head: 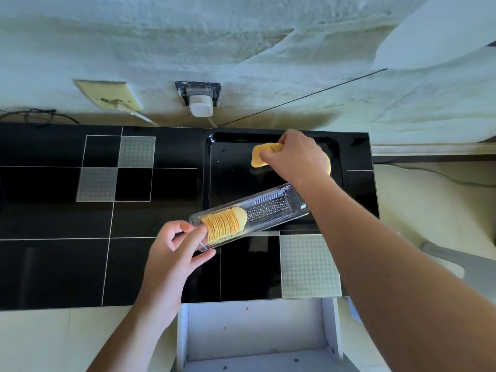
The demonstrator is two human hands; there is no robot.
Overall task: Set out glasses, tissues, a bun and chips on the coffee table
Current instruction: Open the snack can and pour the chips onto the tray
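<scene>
**Chips being moved from a clear tray to a black one**

While the head camera looks straight down, a glossy black coffee table with white lines and grey patterned squares [53, 264] fills the middle of the view. On its far right part lies a shiny black rectangular serving tray with rounded corners [230, 167]. The right hand [294, 157] reaches over this tray, fingers curled down around a short stack of curved yellow potato chips [261, 155], which sits at or just above the tray's surface; contact is unclear. The left hand [174, 251] pinches the near end of a long clear plastic chip tray with a ribbed bottom [268, 210], held slanted, its far end over the black tray's near edge. A second stack of yellow chips [224, 224] stands in its near half. An open white drawer [255, 334] shows below the table edge. Two wall sockets [198, 98] sit behind the table.
</scene>
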